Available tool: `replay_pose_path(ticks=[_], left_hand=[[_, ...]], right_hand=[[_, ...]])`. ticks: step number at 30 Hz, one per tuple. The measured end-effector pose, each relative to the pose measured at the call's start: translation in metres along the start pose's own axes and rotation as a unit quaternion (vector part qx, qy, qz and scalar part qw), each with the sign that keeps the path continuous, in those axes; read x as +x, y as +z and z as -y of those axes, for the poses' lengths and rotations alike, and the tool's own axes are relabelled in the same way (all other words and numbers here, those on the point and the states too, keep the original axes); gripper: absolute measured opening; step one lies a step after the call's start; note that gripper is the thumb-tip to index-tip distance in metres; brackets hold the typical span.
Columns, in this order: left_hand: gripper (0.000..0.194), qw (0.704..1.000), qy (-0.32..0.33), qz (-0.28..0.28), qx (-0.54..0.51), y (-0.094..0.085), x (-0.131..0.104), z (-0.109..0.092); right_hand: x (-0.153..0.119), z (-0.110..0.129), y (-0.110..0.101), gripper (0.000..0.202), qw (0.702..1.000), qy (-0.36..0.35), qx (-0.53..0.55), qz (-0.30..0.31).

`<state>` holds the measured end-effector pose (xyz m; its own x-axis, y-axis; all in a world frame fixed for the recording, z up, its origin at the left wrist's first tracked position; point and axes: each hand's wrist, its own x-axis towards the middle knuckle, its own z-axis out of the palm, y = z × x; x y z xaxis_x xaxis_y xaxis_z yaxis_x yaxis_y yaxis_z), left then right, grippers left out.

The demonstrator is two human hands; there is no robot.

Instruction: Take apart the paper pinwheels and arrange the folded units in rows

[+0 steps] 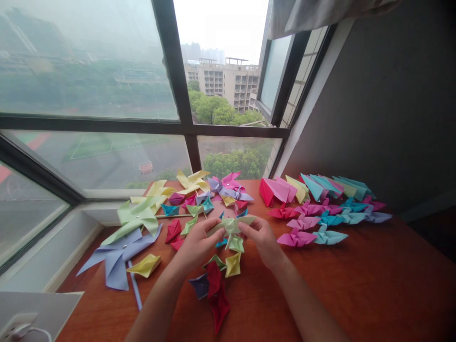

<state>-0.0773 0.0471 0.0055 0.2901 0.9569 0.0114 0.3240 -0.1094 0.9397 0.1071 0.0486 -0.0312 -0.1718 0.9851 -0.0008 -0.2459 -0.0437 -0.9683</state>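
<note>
Two pinches, left hand [202, 237] and right hand [262, 237], seem from here to hold the pale green origami [232, 224] by opposite ends. Gentle, even tension best spares its creases.

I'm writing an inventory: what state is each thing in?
Pale green paper: folded, held in both hands
Left hand: pinching its left side
Right hand: pinching its right side
Pinwheels: assembled
Paper boats: folded
Paper planes: folded
Paper cranes: folded, wings spread
Upper-right window sash: open
Wall plug: inserted
</note>
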Motion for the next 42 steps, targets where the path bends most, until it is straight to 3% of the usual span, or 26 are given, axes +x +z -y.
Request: replay_pose_path(ticks=[11, 18, 22, 31, 38, 42], left_hand=[[0.029, 0.999, -0.014, 0.007, -0.028, -0.001, 0.0, 0.002], [0.03, 0.985, -0.045, 0.024, -0.168, 0.003, -0.004, -0.004], [0.034, 0.97, -0.07, 0.033, -0.23, 0.006, -0.003, 0.0], [0.036, 0.947, -0.098, 0.017, -0.306, 0.006, -0.004, 0.001], [0.033, 0.936, -0.098, -0.013, -0.338, 0.005, -0.005, -0.006], [0.031, 0.941, -0.1, -0.039, -0.32, 0.002, -0.003, 0.002]], right_hand=[[0.0, -0.001, -0.003, 0.023, 0.998, 0.024, 0.064, 0.01], [0.0, -0.001, -0.002, 0.023, 0.968, 0.093, 0.234, 0.013], [-0.001, -0.003, 0.0, 0.025, 0.958, 0.128, 0.255, 0.008], [0.002, -0.007, -0.009, 0.027, 0.969, 0.104, 0.224, -0.015], [0.003, -0.003, -0.01, 0.022, 0.945, 0.109, 0.303, -0.051], [0.007, -0.002, -0.013, 0.02, 0.948, 0.059, 0.297, -0.096]])
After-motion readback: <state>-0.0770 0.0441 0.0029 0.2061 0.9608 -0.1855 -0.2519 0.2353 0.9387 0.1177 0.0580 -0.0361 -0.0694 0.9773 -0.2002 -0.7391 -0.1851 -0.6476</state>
